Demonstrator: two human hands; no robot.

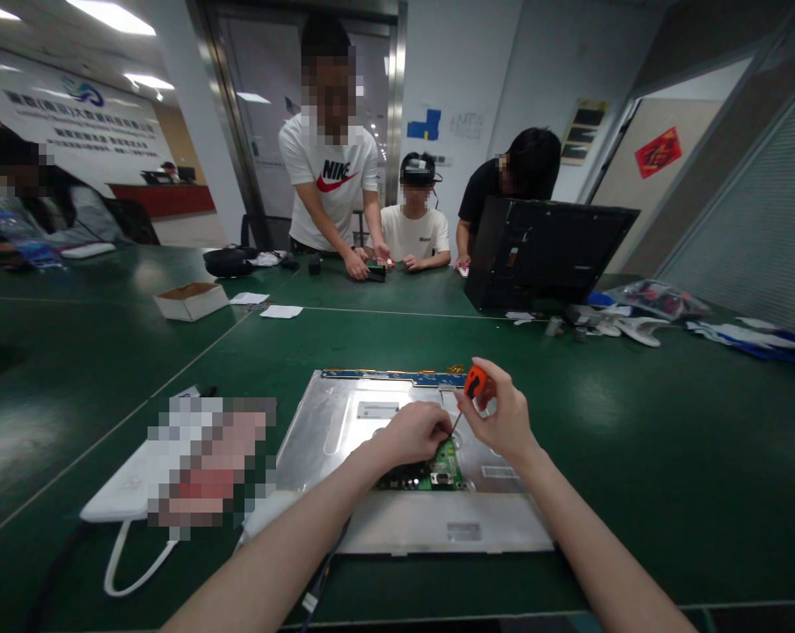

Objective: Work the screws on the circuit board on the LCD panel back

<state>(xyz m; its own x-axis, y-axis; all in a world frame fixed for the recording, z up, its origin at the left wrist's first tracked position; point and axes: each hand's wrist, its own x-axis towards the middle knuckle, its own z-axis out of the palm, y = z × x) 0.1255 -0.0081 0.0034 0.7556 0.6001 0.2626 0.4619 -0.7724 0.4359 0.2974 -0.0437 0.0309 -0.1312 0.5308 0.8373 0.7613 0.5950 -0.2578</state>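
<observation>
A silver metal display panel (311, 440) lies flat on the table, with a blue strip board (371, 378) along its far edge. On its middle sits a green circuit board (445, 466), partly covered by my left hand (414, 432). The left fingers are pinched together at the board, beside the screwdriver tip; what is between them is hidden. My right hand (503, 413) grips a screwdriver (475, 381) by its orange and black handle. Its thin shaft slants down to the left, and the tip is at the board, close to my left fingertips.
A white power bank (124, 492) with a white cable lies left of the panel; a dark cable with a white connector (310, 602) is in front. Farther back stand an open cardboard box (192, 301) and a large black monitor housing (543, 255). Several people are around the table.
</observation>
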